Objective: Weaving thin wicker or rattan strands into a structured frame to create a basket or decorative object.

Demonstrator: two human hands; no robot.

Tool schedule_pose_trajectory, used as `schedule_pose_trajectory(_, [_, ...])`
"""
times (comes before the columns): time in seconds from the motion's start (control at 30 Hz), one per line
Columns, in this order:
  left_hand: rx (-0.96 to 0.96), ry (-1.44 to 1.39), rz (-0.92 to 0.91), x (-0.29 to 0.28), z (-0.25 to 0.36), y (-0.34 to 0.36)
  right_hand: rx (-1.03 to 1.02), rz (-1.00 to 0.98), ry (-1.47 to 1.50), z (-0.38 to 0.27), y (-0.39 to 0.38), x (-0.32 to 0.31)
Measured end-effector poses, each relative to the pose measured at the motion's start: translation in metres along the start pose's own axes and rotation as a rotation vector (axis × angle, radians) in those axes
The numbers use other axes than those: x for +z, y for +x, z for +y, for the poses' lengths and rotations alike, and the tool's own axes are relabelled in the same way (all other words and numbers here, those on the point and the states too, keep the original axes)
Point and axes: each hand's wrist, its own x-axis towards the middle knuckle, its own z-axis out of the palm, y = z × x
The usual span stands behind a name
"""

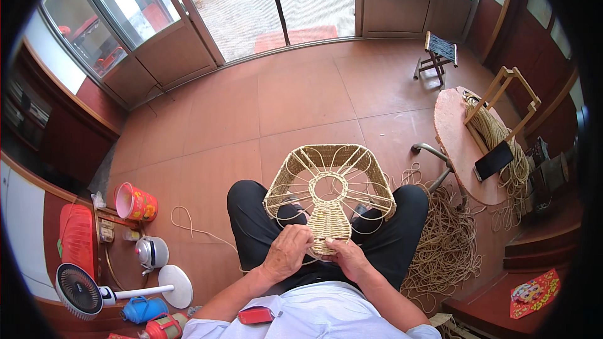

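A partly woven straw-coloured basket (382, 183) rests across my knees. Its side walls are tightly woven, while thin bare ribs and curved loops run to a small woven ring. From that ring a woven panel (328, 218) widens toward me. My left hand (289, 250) closes on the panel's near left edge, fingers bent round the cord there. At its near right edge my right hand (349, 258) grips, thumb lying on the weave. The fingertips under the panel are hidden. A loose cord (204, 232) trails from the floor at left toward my lap.
A large heap of cord (443, 254) lies right of my knee. Beyond it, a pinkish round-edged table (455, 144) bears a cord bundle (487, 129) and a dark phone (494, 161). A folding stool (436, 56) stands far right. At left are a red bucket (137, 204), kettle (152, 253) and fan (79, 292).
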Motion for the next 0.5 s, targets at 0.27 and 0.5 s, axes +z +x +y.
schedule_pose_trajectory(0.27, [-0.048, -0.074, -0.045, 0.013, 0.022, 0.01, -0.096, 0.073, -0.083, 0.018, 0.003, -0.014])
schedule_pose_trajectory(0.5, [-0.144, -0.061, 0.071, -0.01, 0.018, 0.021, -0.156, 0.112, -0.152, 0.016, 0.004, -0.007])
